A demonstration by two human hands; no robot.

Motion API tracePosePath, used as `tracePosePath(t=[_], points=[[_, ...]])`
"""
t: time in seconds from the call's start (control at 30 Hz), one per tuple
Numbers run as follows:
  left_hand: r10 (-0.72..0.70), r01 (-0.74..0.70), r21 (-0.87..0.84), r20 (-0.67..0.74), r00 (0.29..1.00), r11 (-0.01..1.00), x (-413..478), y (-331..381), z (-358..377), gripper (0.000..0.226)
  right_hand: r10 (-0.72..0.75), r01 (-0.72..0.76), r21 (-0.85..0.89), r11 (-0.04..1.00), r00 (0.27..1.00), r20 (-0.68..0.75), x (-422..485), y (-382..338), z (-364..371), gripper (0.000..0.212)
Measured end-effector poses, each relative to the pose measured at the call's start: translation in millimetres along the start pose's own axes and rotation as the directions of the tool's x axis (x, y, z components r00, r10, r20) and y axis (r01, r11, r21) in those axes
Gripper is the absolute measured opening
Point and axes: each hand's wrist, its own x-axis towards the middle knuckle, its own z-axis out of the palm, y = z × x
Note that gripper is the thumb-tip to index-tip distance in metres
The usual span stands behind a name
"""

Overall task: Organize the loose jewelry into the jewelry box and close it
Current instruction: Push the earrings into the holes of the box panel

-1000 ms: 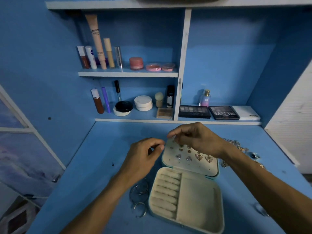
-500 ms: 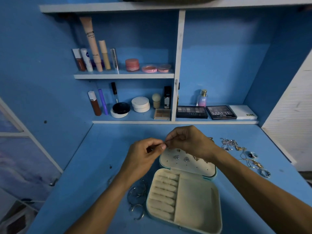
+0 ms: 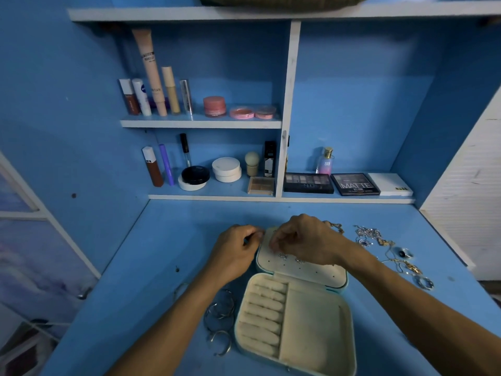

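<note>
A pale jewelry box [image 3: 350, 324] lies open on the blue desk, with ring rolls on its left side and a bare compartment on its right. Its lid [image 3: 309, 270] leans back, and a couple of stud earrings [image 3: 283, 257] are pinned in it. My right hand [image 3: 306, 240] hovers over the top of the lid, its fingertips pinching a tiny piece, apparently an earring. My left hand [image 3: 233, 253] has curled fingers at the lid's upper left edge. Silver bangles [image 3: 219, 313] lie left of the box. Loose chains [image 3: 376, 237] and rings [image 3: 424, 282] lie to the right.
Shelves at the back hold makeup tubes [image 3: 151, 74], compacts [image 3: 226, 169], a perfume bottle [image 3: 325, 161] and eyeshadow palettes [image 3: 355, 184]. A white louvred panel [image 3: 471, 191] stands at the right. The desk's left edge drops off beside a window frame.
Both hands have come down from just above the lid onto it. The right hand now covers the upper rows of earrings, and the left has moved to the lid's corner.
</note>
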Motion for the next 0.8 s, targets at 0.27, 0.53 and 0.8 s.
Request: tracePosePath(t=[0.27,0.53,0.8], points=[[-0.069,0.076,-0.094,0.073,0.995,0.993,13,-5,4,0.025,-0.021,0.019,-0.117,0.993,1.000,-0.014,0,-7,1,0.027],[-0.134,0.153,-0.139,0.137,0.981,0.978,22,-4,5,0.029,0.013,-0.005,-0.166,0.986,0.999,0.051,3,-12,-3,0.030],[-0.160,0.184,-0.259,0.112,0.981,0.948,27,0,3,0.023,0.014,-0.030,-0.166,0.986,0.996,-0.093,2,-11,3,0.024]])
